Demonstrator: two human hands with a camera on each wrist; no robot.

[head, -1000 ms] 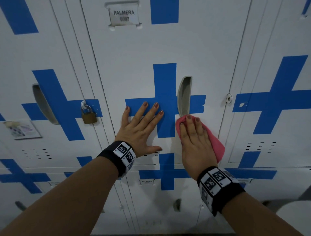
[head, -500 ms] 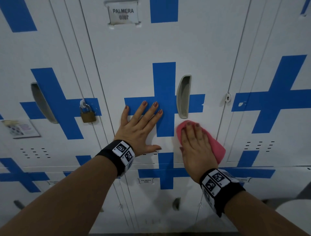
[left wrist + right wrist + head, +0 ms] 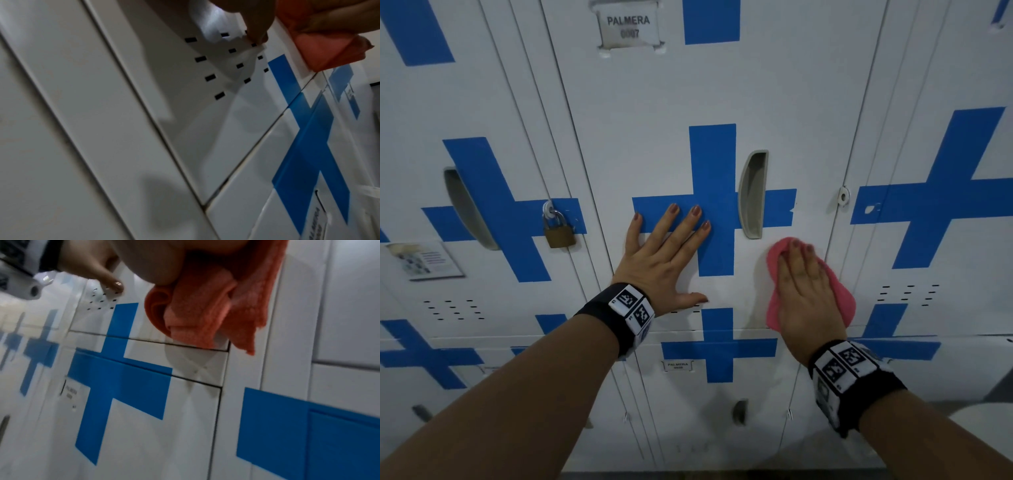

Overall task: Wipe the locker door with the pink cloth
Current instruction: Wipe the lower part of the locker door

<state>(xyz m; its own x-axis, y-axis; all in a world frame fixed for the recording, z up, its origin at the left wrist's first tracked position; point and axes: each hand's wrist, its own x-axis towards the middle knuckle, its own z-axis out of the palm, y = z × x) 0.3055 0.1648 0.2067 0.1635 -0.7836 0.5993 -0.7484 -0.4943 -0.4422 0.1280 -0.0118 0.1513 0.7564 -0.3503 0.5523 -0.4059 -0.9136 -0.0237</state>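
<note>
Cloth: the pink cloth (image 3: pixel 840 294) lies bunched flat against the door (image 3: pixel 722 96), in its lower right part, below and to the right of the handle (image 3: pixel 751 195) and just above the door's bottom edge; folds of it (image 3: pixel 207 313) hang out under the palm in the right wrist view, and a corner (image 3: pixel 329 48) shows in the left wrist view.
Right hand: the right hand (image 3: pixel 806 291) lies flat on the cloth with fingers straight and close together, pressing it to the door; the cloth sticks out past the fingertips and on both sides of the hand.
Left hand: the left hand (image 3: pixel 664 260) is flat on the same door, fingers spread, fingertips on the blue cross (image 3: pixel 712 205), thumb (image 3: pixel 693 298) out towards the cloth and touching the vent slots (image 3: pixel 209 78); it holds nothing.
Door: white, marked with the blue cross, with a grey recessed handle just right of the cross's upright.
Name plate: a plate (image 3: pixel 628 29) near the door's top reads PALMERA, with a blurred number below.
Left locker: a brass padlock (image 3: pixel 558 229) hangs at its edge, and a paper notice (image 3: pixel 421 260) is stuck lower left.
Right locker: another blue cross (image 3: pixel 941 192) and a small latch (image 3: pixel 843 196).
Lower row: more white doors with blue crosses below.
</note>
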